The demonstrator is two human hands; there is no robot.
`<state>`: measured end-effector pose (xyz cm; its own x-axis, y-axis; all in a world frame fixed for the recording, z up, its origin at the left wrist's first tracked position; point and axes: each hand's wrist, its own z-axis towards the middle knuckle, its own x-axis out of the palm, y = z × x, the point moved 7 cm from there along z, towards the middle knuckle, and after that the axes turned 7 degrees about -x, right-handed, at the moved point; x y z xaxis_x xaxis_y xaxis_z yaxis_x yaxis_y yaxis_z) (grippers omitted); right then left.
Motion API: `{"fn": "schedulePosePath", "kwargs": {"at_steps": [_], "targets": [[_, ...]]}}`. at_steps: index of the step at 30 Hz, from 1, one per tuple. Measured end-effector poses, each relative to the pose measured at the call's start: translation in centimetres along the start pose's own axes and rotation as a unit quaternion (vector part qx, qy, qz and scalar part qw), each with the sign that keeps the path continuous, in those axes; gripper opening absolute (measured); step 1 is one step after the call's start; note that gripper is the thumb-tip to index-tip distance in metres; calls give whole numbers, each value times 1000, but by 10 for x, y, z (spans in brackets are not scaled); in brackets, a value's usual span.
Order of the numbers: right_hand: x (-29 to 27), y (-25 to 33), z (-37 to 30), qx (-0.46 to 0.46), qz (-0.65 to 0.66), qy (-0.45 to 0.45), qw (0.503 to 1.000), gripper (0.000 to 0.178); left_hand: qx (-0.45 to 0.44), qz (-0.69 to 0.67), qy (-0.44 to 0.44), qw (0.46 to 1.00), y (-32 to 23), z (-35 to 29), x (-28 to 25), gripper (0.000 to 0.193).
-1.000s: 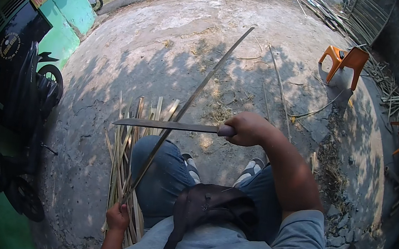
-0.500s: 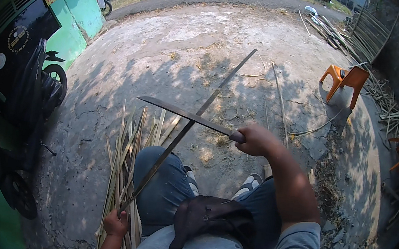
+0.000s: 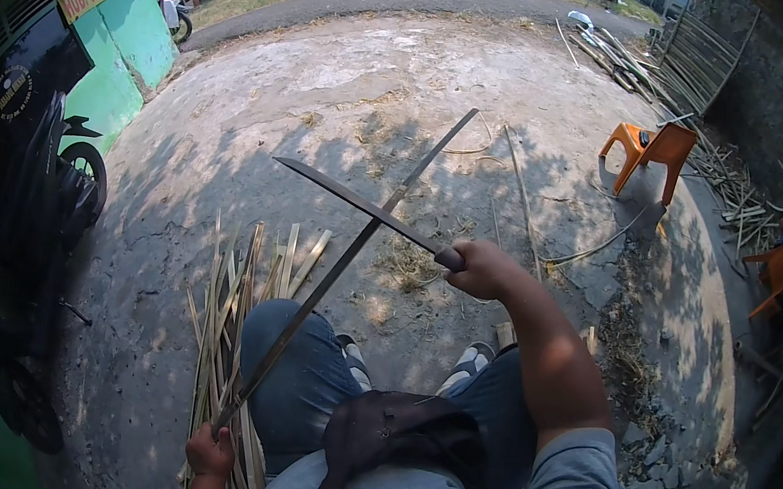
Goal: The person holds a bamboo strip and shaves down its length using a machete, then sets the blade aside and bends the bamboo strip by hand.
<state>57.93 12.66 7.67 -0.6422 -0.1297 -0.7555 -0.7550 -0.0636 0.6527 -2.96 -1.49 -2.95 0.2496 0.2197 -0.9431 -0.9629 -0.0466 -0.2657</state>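
"As we go from left to right, what comes first?"

"Beside the left knee (image 3: 305,372), a bundle of pale strips (image 3: 209,334) lies with its ends pointing away from the person. Against its near part shows the left hand (image 3: 210,451), fingers closed round the lower end of a long dark strip (image 3: 307,315)."

"Which way does that one run from the hand?"

"Away from the body and to the right, on a slant. Its long axis passes the left knee, and its far end points out over the concrete ground (image 3: 333,88). So it lies ahead and to the right of the hand that has it."

"Does it rest on the knee?"

"It overlaps the knee from this view; whether it touches, I can't tell."

"And what crosses it?"

"A long knife (image 3: 343,197). Its blade lies over the strip beyond the knee, tip to the left and slightly outward, so the two make a slanting cross. I can't tell whether the edge bites or only rests."

"Which hand is nearer to that crossing?"

"The right hand (image 3: 487,271), clamped on the knife's handle (image 3: 450,258). The left one sits well apart from it, low and close to the body."

"So where is the strip from the right hand?"

"To its left, not touching it, with the far end reaching out ahead."
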Motion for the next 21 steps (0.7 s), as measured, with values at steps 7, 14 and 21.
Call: {"fn": "schedulePosePath", "kwargs": {"at_steps": [7, 14, 21], "targets": [[23, 37, 6, -88, -153, 81, 981, 22, -25, -35, 52, 998, -7, 3, -2, 73], [-15, -55, 9, 59, 34, -99, 993, 33, 7, -76, 87, 993, -18, 14, -12, 75], [7, 20, -2, -51, -81, 18, 995, 27, -19, -118, 193, 974, -7, 17, -14, 69]]}}
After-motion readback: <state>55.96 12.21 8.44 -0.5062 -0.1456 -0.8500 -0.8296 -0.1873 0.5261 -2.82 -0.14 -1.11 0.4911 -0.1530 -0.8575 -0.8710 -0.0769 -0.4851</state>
